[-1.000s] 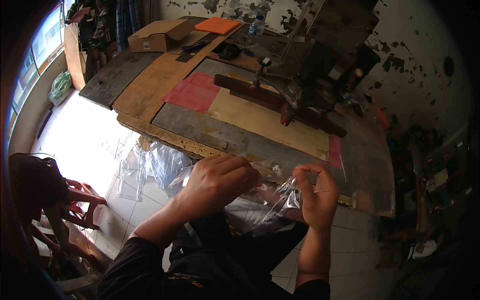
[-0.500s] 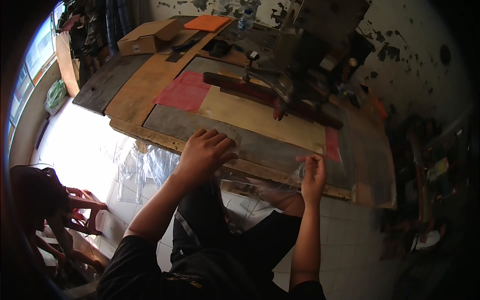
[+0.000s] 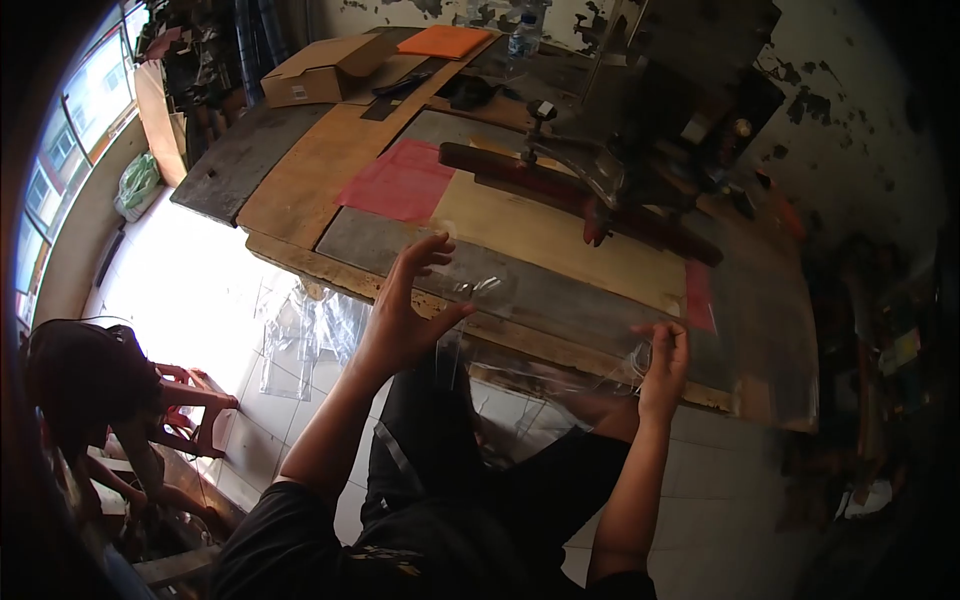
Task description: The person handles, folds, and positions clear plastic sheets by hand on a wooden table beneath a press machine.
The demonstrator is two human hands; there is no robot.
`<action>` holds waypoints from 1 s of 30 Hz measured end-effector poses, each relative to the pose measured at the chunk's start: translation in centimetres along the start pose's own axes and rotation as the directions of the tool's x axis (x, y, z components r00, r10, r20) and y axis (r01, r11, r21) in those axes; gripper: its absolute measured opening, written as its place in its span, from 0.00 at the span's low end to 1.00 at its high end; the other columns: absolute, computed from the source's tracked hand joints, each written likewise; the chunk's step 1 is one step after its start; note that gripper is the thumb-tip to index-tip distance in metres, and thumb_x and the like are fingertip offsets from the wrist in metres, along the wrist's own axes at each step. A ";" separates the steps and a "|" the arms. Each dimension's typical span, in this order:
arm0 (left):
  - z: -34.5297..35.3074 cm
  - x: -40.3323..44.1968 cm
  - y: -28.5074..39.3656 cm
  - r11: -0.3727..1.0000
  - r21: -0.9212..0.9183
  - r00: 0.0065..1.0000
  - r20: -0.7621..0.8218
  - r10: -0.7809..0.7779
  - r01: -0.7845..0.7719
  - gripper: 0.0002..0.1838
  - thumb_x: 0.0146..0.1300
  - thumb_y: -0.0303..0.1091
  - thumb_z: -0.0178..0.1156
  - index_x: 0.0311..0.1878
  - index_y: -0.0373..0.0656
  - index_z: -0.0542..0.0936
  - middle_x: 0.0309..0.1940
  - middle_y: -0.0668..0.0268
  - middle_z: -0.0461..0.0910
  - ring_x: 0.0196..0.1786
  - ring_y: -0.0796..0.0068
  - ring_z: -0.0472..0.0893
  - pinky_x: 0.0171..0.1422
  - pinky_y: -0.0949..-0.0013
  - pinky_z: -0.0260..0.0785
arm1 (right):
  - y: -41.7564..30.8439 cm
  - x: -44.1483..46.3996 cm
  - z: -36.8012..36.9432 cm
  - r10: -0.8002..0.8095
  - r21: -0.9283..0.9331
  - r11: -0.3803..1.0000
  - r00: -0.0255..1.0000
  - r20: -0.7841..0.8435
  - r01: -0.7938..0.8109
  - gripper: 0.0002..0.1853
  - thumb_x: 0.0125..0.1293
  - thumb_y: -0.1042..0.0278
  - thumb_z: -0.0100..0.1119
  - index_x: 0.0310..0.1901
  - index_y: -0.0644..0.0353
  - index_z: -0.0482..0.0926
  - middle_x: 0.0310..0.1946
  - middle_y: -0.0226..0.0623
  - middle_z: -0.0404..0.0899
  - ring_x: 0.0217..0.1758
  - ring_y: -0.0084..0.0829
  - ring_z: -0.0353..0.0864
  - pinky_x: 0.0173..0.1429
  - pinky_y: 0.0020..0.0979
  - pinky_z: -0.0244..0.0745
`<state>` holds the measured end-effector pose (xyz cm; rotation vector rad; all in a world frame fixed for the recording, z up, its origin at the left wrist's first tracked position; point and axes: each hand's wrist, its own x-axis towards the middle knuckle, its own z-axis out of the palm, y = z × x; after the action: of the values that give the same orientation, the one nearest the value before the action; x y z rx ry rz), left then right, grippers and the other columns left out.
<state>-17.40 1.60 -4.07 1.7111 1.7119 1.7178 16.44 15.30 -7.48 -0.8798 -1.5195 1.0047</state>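
Note:
My left hand (image 3: 408, 305) is over the table's front edge, thumb and fingers spread apart, with clear plastic film (image 3: 485, 290) lying beside its fingertips. To the right, my right hand (image 3: 662, 365) has its fingers closed on the clear plastic, which bunches beside the thumb and stretches back toward the left hand. A long red-brown bar (image 3: 560, 188) on a metal arm crosses the table above a pale yellow strip (image 3: 560, 250) and a pink sheet (image 3: 392, 180).
A cardboard box (image 3: 315, 72), an orange folder (image 3: 445, 41) and a water bottle (image 3: 522, 38) stand at the back. Plastic sheets (image 3: 310, 325) hang below the front edge. A person (image 3: 85, 375) is at the left by a red stool (image 3: 200, 405).
The left hand has let go of the plastic and opened its fingers. Both hands were close together and are now lower beneath the bar, farther apart, with the film stretched out.

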 end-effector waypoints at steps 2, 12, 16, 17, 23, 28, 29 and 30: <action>0.1 -0.6 -0.5 0.997 -0.009 0.997 0.021 -0.080 0.080 0.47 0.56 0.33 0.82 0.78 0.43 0.67 0.65 0.57 0.79 0.65 0.61 0.81 0.71 0.56 0.73 | 0.2 0.0 -0.1 -0.021 0.010 1.000 1.000 -0.013 0.021 0.13 0.86 0.57 0.52 0.51 0.60 0.76 0.45 0.35 0.88 0.53 0.24 0.83 0.65 0.30 0.71; 0.5 1.4 0.1 0.973 -0.134 0.975 0.151 -0.165 0.186 0.46 0.58 0.36 0.82 0.77 0.43 0.68 0.51 0.62 0.86 0.58 0.69 0.85 0.68 0.63 0.73 | -0.1 -0.1 -0.1 -0.027 -0.023 0.999 0.999 -0.028 0.026 0.13 0.86 0.56 0.53 0.50 0.60 0.75 0.43 0.35 0.87 0.51 0.25 0.82 0.65 0.30 0.71; 0.6 1.7 -0.6 0.924 -0.173 0.900 0.344 -0.267 0.340 0.35 0.64 0.37 0.79 0.71 0.41 0.75 0.47 0.63 0.88 0.55 0.74 0.87 0.65 0.65 0.76 | -0.1 -0.1 -0.2 -0.024 -0.027 0.999 0.998 -0.051 0.023 0.13 0.86 0.57 0.53 0.50 0.60 0.76 0.43 0.34 0.87 0.50 0.25 0.82 0.64 0.30 0.71; 0.8 1.6 -1.0 0.925 -0.172 0.900 0.345 -0.266 0.339 0.35 0.64 0.37 0.79 0.71 0.41 0.75 0.47 0.63 0.88 0.55 0.74 0.87 0.65 0.65 0.76 | -0.2 -0.2 -0.1 -0.020 -0.010 1.000 0.998 -0.052 0.020 0.13 0.86 0.57 0.53 0.49 0.60 0.76 0.42 0.34 0.87 0.50 0.25 0.83 0.64 0.30 0.71; 1.4 2.1 -0.8 0.900 -0.308 0.940 0.248 -0.236 0.308 0.17 0.75 0.35 0.68 0.60 0.37 0.81 0.40 0.64 0.90 0.50 0.76 0.89 0.58 0.69 0.78 | 0.0 -0.2 -0.2 -0.006 0.026 1.000 0.999 -0.051 0.008 0.12 0.85 0.58 0.55 0.50 0.60 0.76 0.42 0.35 0.87 0.49 0.25 0.83 0.63 0.30 0.71; 1.9 2.3 -2.3 0.936 -0.178 0.950 0.138 -0.280 0.302 0.12 0.78 0.38 0.65 0.46 0.36 0.86 0.36 0.66 0.90 0.40 0.80 0.86 0.49 0.72 0.77 | 0.2 -0.2 -0.2 0.005 0.044 0.999 0.998 -0.057 -0.002 0.12 0.85 0.58 0.56 0.50 0.60 0.76 0.41 0.35 0.87 0.49 0.24 0.83 0.63 0.30 0.71; 2.0 2.3 -2.2 0.936 -0.178 0.949 0.142 -0.282 0.305 0.12 0.78 0.38 0.65 0.46 0.36 0.86 0.36 0.66 0.90 0.40 0.80 0.86 0.49 0.72 0.77 | 0.3 -0.2 -0.3 0.011 0.054 0.998 0.998 -0.054 -0.008 0.12 0.84 0.58 0.57 0.50 0.60 0.76 0.41 0.35 0.87 0.49 0.24 0.83 0.62 0.30 0.71; 2.1 2.3 -2.1 0.920 -0.230 0.945 0.150 -0.289 0.318 0.14 0.79 0.39 0.64 0.45 0.36 0.86 0.34 0.68 0.89 0.38 0.81 0.84 0.46 0.72 0.76 | 0.4 -0.2 -0.3 0.014 0.054 0.999 0.998 -0.056 -0.011 0.12 0.84 0.58 0.57 0.50 0.60 0.76 0.41 0.35 0.87 0.49 0.24 0.83 0.62 0.30 0.71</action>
<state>-17.74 5.16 -5.03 1.3258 1.5368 1.5841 16.80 15.28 -7.90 -0.8735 -1.4356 1.0168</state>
